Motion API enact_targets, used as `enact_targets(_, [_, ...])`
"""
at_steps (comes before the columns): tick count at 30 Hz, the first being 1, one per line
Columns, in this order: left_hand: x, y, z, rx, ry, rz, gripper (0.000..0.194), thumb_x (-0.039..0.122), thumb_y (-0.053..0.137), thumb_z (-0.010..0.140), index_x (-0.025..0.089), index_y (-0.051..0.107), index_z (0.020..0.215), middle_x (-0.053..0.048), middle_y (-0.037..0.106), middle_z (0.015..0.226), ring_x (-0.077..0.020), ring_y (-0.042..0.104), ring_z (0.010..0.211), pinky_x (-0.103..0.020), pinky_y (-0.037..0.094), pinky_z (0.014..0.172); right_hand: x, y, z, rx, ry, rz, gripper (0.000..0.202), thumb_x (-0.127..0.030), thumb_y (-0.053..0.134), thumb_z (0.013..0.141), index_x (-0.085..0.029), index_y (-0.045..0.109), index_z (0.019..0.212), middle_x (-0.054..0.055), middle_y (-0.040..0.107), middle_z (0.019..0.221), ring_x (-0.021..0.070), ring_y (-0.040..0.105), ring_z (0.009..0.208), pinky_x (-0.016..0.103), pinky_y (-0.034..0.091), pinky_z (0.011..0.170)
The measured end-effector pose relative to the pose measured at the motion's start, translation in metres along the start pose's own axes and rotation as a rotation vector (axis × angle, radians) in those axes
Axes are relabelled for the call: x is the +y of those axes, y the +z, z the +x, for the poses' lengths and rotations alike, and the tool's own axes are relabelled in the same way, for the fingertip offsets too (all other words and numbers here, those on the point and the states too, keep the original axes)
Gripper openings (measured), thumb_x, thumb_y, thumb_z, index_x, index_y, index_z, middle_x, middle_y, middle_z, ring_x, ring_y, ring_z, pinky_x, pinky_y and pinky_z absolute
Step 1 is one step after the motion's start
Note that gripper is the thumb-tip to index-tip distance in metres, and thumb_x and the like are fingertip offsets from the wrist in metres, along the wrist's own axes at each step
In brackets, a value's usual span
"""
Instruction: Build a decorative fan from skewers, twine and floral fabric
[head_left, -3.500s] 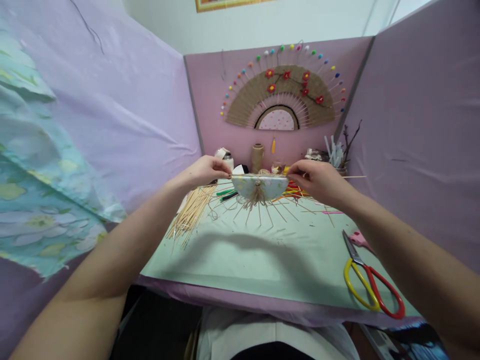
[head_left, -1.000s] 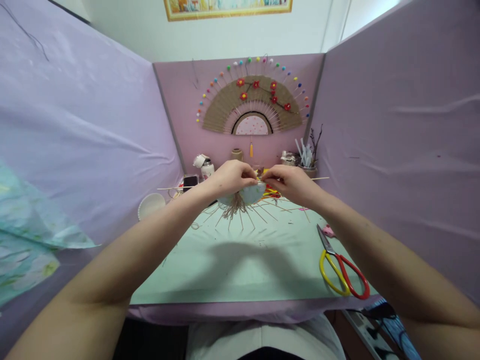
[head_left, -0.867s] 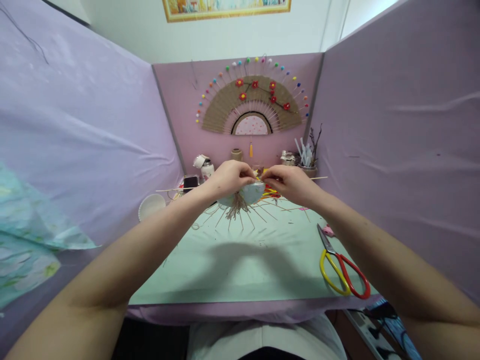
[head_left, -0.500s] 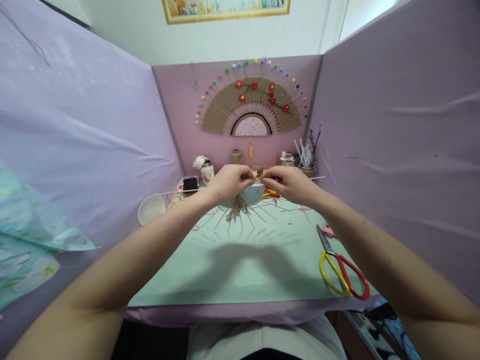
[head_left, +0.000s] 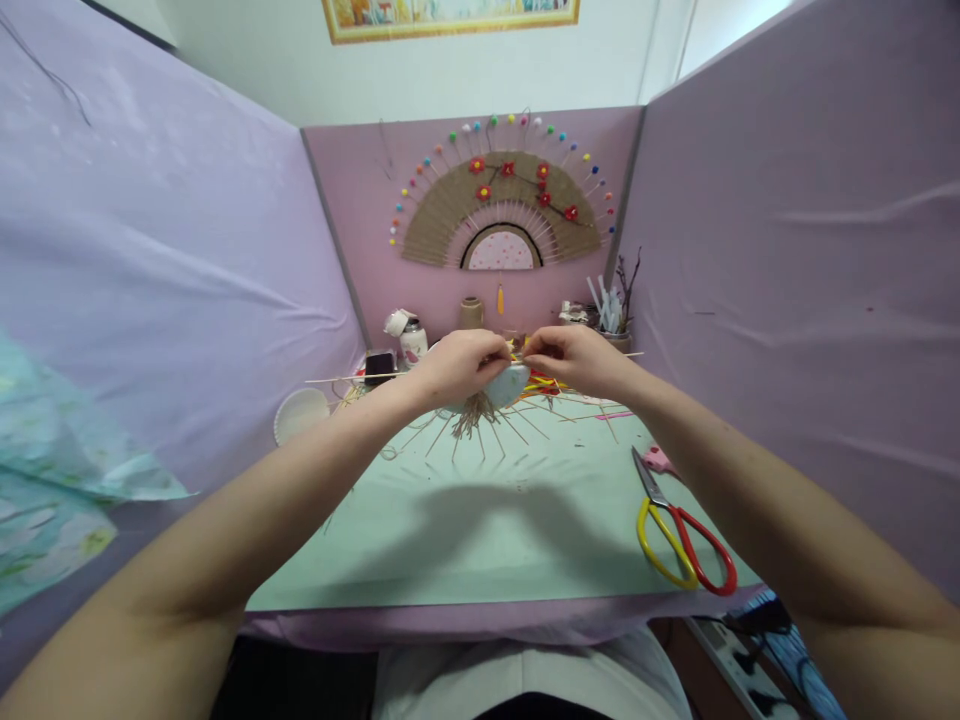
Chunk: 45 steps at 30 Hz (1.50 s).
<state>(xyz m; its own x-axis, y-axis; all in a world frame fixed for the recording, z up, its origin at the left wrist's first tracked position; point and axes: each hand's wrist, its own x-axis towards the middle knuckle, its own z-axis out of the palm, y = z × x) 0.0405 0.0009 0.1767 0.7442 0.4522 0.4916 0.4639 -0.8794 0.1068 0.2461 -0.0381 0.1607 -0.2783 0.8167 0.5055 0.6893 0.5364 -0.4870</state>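
Both my left hand [head_left: 466, 362] and right hand [head_left: 579, 358], guided from afar, pinch the top edge of a pale blue half-disc [head_left: 510, 385] above the counter's [head_left: 585, 560] far middle; scissors [head_left: 659, 500] lie near right.

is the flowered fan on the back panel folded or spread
Spread: the fan makes a half-circle on the pink panel, with coloured balls ranged around its curved edge.

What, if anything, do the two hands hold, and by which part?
The half-round floral piece: the left hand and right hand pinch it along its straight upper edge. Exact contact is unclear.
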Motion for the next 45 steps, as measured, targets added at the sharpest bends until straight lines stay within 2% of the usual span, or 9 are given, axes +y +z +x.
enact_targets(8, [-0.003, 0.003, 0.003, 0.004, -0.005, -0.03, 0.011, 0.016, 0.056, 0.082, 0.016, 0.067, 0.08, -0.004, 0.07, 0.08, -0.0137, 0.061, 0.073, -0.025, 0.045, 0.068, 0.001, -0.001, 0.006, -0.006, 0.03, 0.009, 0.017, -0.03, 0.056, 0.076, -0.017, 0.066, 0.072, 0.001, 0.064, 0.066, 0.0121, 0.052, 0.06, 0.024, 0.037, 0.055])
enact_targets(15, [0.003, -0.001, 0.007, -0.004, -0.194, -0.197, 0.007, 0.016, 0.06, 0.079, 0.015, 0.067, 0.076, -0.002, 0.07, 0.074, -0.0121, 0.06, 0.068, -0.024, 0.044, 0.065, -0.005, -0.005, 0.011, -0.035, 0.072, -0.02, 0.011, -0.025, 0.06, 0.074, -0.018, 0.067, 0.07, 0.001, 0.067, 0.066, 0.0128, 0.056, 0.061, 0.025, 0.041, 0.056])
enact_targets(18, [0.002, -0.001, 0.009, -0.018, -0.212, -0.241, 0.01, 0.013, 0.06, 0.078, 0.014, 0.069, 0.083, -0.003, 0.071, 0.077, -0.0123, 0.062, 0.07, -0.024, 0.046, 0.066, -0.009, -0.007, 0.01, -0.052, 0.069, -0.016, 0.009, -0.022, 0.059, 0.074, -0.018, 0.067, 0.072, 0.001, 0.067, 0.068, 0.0128, 0.056, 0.062, 0.025, 0.041, 0.057])
enact_targets(20, [-0.001, 0.0, 0.009, -0.025, -0.182, -0.265, 0.016, 0.012, 0.058, 0.079, 0.014, 0.07, 0.089, -0.004, 0.073, 0.082, -0.0129, 0.064, 0.075, -0.025, 0.048, 0.07, -0.011, -0.008, 0.01, -0.065, 0.057, -0.016, 0.01, -0.021, 0.058, 0.075, -0.017, 0.068, 0.074, 0.001, 0.067, 0.068, 0.0128, 0.057, 0.063, 0.025, 0.042, 0.059])
enact_targets(23, [-0.004, 0.003, 0.008, -0.026, -0.121, -0.24, 0.018, 0.011, 0.056, 0.08, 0.015, 0.072, 0.087, -0.004, 0.075, 0.088, -0.0139, 0.066, 0.081, -0.026, 0.049, 0.075, -0.011, -0.008, 0.009, -0.077, 0.051, -0.025, 0.013, -0.02, 0.057, 0.075, -0.017, 0.07, 0.075, 0.001, 0.068, 0.069, 0.0129, 0.058, 0.064, 0.025, 0.042, 0.06])
enact_targets(30, [-0.007, 0.005, 0.008, 0.006, -0.102, -0.168, 0.017, 0.009, 0.056, 0.08, 0.016, 0.071, 0.086, -0.003, 0.074, 0.086, -0.0135, 0.066, 0.079, -0.025, 0.049, 0.073, -0.006, -0.006, 0.006, -0.069, -0.013, 0.024, 0.014, -0.026, 0.057, 0.074, -0.017, 0.068, 0.073, 0.001, 0.067, 0.069, 0.0124, 0.056, 0.063, 0.024, 0.041, 0.06])
enact_targets(36, [-0.007, 0.007, 0.003, 0.058, 0.081, -0.082, 0.022, 0.01, 0.051, 0.084, 0.017, 0.072, 0.09, -0.005, 0.072, 0.093, -0.015, 0.065, 0.087, -0.029, 0.05, 0.081, -0.007, -0.006, 0.006, -0.059, -0.017, -0.022, 0.012, -0.024, 0.057, 0.072, -0.017, 0.067, 0.072, 0.0, 0.064, 0.065, 0.0119, 0.054, 0.061, 0.024, 0.039, 0.058])
enact_targets(40, [-0.004, 0.005, -0.002, 0.031, 0.156, -0.008, 0.024, 0.009, 0.05, 0.082, 0.016, 0.071, 0.091, -0.007, 0.069, 0.096, -0.0157, 0.065, 0.087, -0.029, 0.051, 0.08, -0.007, -0.007, 0.007, -0.076, 0.051, -0.018, 0.011, -0.023, 0.058, 0.071, -0.016, 0.067, 0.069, 0.0, 0.064, 0.064, 0.0118, 0.054, 0.059, 0.024, 0.038, 0.055])
enact_targets(45, [-0.001, 0.001, -0.006, -0.04, 0.154, 0.018, 0.016, 0.019, 0.059, 0.083, 0.016, 0.069, 0.095, -0.008, 0.068, 0.1, -0.0173, 0.065, 0.091, -0.031, 0.051, 0.081, -0.005, -0.006, 0.008, -0.077, 0.076, 0.0, 0.007, -0.021, 0.06, 0.071, -0.017, 0.065, 0.068, 0.0, 0.064, 0.063, 0.0114, 0.053, 0.057, 0.024, 0.039, 0.054])
